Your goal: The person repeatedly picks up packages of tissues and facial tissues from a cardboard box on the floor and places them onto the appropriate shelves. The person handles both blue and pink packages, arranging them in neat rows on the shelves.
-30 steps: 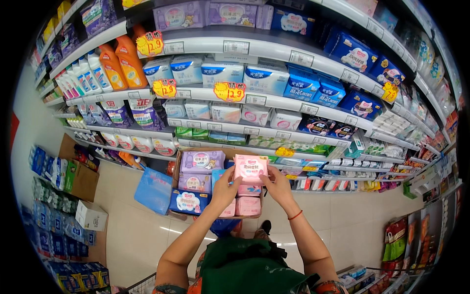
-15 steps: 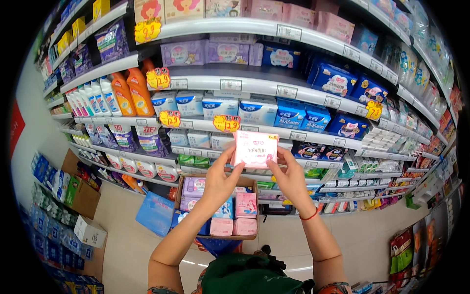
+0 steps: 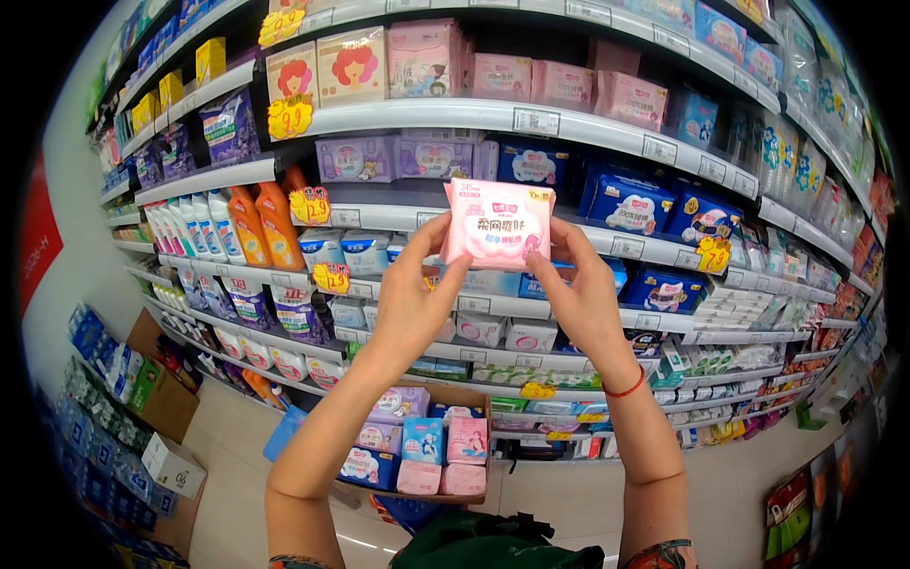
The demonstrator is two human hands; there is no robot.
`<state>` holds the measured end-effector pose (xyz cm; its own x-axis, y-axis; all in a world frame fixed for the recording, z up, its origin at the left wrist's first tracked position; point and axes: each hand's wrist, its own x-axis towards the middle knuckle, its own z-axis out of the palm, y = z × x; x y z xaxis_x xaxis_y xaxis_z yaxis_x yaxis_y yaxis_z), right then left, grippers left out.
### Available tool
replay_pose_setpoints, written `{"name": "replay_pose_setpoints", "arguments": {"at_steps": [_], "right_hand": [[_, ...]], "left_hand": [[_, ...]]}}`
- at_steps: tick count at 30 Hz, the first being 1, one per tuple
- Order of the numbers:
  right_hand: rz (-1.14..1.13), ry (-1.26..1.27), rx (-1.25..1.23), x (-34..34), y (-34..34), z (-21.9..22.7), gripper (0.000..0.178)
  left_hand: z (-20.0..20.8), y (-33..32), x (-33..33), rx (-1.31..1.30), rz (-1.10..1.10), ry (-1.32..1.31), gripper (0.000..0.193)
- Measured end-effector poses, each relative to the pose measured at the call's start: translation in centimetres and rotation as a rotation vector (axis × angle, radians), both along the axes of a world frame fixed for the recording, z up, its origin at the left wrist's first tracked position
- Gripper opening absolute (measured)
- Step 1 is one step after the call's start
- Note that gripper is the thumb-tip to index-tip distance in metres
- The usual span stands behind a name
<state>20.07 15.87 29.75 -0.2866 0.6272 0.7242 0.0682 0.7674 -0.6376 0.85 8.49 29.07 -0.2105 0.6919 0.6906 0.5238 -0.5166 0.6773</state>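
A pink pack of sanitary pads is held up in front of the shelves, its printed face toward me. My left hand grips its left side, thumb on the lower front corner. On the opposite side, my right hand grips it the same way, a thin red band on that wrist. Behind the pack runs a dark shelf gap, with purple packs to the left and dark blue packs to the right.
Below my forearms stands an open cardboard box filled with purple, blue and pink packs. Orange bottles line the shelf at left. Pink packs fill part of the shelf above. More cartons stand on the floor at left.
Both hands have raised the pink pack from the lower shelves' height to the dark shelf gap. Its printed face now shows larger and upright. The shelves and box sit lower in view.
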Motion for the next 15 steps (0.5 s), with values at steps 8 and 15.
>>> {"name": "replay_pose_setpoints", "arguments": {"at_steps": [8, 15], "right_hand": [[0.011, 0.05, 0.132, -0.2, 3.6, 4.1, 0.044], [-0.013, 0.096, 0.24, -1.2, 6.7, 7.3, 0.046]], "left_hand": [[4.5, 3.0, 0.3, 0.087, 0.019, 0.01, 0.046], [7.6, 6.3, -0.2, 0.221, 0.048, 0.055, 0.044]]}}
